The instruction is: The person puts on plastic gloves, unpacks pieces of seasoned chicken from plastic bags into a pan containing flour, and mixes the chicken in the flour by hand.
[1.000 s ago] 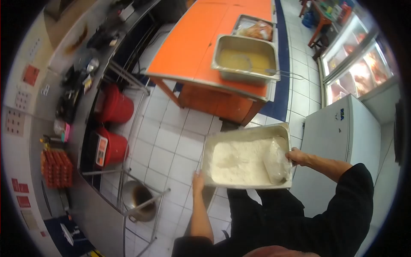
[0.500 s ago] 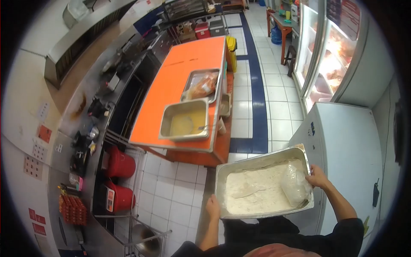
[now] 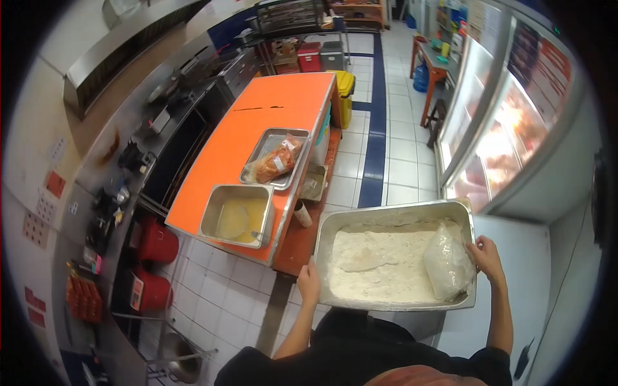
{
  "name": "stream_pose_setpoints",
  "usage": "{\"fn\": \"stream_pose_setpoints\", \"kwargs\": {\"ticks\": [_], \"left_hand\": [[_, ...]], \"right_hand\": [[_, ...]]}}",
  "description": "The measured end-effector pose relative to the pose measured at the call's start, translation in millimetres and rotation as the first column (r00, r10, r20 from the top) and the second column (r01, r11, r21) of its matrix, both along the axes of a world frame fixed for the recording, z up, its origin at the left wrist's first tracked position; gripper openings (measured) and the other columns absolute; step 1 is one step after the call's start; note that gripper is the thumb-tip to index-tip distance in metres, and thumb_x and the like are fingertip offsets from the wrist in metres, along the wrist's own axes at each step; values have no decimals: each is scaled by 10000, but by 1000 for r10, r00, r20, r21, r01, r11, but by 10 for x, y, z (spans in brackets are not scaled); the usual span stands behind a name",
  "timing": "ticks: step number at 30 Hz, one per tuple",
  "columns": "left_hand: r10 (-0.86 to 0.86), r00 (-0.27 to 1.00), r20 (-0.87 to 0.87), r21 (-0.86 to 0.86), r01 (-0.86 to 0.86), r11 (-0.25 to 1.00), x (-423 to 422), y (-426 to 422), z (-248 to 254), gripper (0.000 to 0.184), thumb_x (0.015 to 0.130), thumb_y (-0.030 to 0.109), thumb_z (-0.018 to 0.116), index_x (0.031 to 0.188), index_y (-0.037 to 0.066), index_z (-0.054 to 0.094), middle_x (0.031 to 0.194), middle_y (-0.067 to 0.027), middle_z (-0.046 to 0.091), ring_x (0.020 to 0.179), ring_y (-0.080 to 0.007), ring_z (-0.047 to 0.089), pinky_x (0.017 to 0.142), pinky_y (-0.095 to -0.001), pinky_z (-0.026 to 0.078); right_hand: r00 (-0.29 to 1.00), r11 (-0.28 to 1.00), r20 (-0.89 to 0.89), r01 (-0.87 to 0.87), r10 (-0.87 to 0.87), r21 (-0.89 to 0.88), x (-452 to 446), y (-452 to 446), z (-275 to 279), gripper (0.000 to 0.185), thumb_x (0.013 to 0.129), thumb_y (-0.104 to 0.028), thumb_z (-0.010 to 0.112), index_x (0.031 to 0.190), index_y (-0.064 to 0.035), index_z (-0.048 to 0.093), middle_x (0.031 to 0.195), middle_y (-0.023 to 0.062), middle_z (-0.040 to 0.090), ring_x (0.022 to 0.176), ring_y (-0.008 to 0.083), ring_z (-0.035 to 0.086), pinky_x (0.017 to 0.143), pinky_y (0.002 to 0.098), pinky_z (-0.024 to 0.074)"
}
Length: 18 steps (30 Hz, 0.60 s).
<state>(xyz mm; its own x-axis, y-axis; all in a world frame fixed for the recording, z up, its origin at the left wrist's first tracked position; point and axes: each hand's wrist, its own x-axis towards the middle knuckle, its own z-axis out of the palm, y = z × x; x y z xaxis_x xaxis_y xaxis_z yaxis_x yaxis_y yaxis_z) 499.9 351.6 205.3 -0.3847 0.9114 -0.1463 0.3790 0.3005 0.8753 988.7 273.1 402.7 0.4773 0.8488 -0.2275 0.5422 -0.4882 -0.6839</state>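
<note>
Orange surface (image 3: 219, 148) ahead, and the deep metal pan (image 3: 412, 217) is off it, up at waist height! Left hand (image 3: 309, 283) and right hand (image 3: 487, 257), fingers grasping opposite ends. Pale powder (image 3: 386, 283) and a plastic bag (image 3: 445, 264) inside; lifted, not set down. Beyond: yellow liquid (image 3: 235, 222), then bagged food (image 3: 278, 162).

Bright, with glare from the lit display fridge (image 3: 508, 122); edges bow and darken, and fine detail looks soft.
</note>
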Motion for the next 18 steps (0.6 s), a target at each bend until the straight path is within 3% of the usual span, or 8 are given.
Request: {"fn": "stream_pose_setpoints", "kwargs": {"ticks": [2,4,6,8,11,15,18], "left_hand": [[2,1000,8,-8,-2,1000,228,476,-65,469,1047,396,543,907,-40,646,854,-269,681,852,-418,662,790,-487,484],[-68,995,-72,1,68,998,527,1108,-104,464,1041,395,550,904,-38,644,854,-275,681,865,-452,664,785,-502,484],[-60,998,-19,-8,60,998,821,1531,125,461,1037,394,556,902,-37,648,856,-277,682,871,-466,664,777,-508,485],[-41,999,20,36,41,999,1082,2263,328,458,1034,394,562,899,-35,652,858,-278,683,877,-481,664,769,-513,486],[-52,999,-14,70,53,996,1395,2997,408,456,1026,397,575,887,-29,659,853,-283,682,876,-490,667,753,-518,488],[-94,995,-18,97,95,991,1697,4153,341,470,1018,416,582,875,-26,654,850,-282,683,865,-480,668,756,-513,491],[-82,994,-66,101,89,991,1964,4927,206,483,1016,426,583,865,-28,649,830,-272,680,848,-472,666,752,-509,487]], "right_hand": [[990,997,-110,82,-83,-15,244,361,30,295,938,-270,670,863,-9,554,705,98,650,535,151,622,404,325,485],[996,998,-65,64,-62,30,606,784,-102,294,950,-281,667,868,-20,559,699,75,630,516,139,592,397,314,462],[999,999,-26,40,-40,4,953,975,-252,293,963,-291,664,872,-32,563,693,53,610,496,126,561,390,303,440],[989,986,-83,133,-125,97,1299,1521,-331,285,975,-295,658,866,-48,565,664,12,552,458,107,484,379,281,383],[986,982,-12,167,-166,93,1868,2104,-579,294,941,-302,692,964,-18,623,680,9,521,546,113,511,469,289,398],[965,977,-161,198,-209,-82,2103,3227,-449,299,938,-310,688,1051,-37,639,830,35,584,599,101,539,453,267,406],[965,981,-178,194,-193,-15,2307,4299,-610,311,937,-315,691,1093,-50,649,807,25,591,586,100,539,440,254,406]]}}
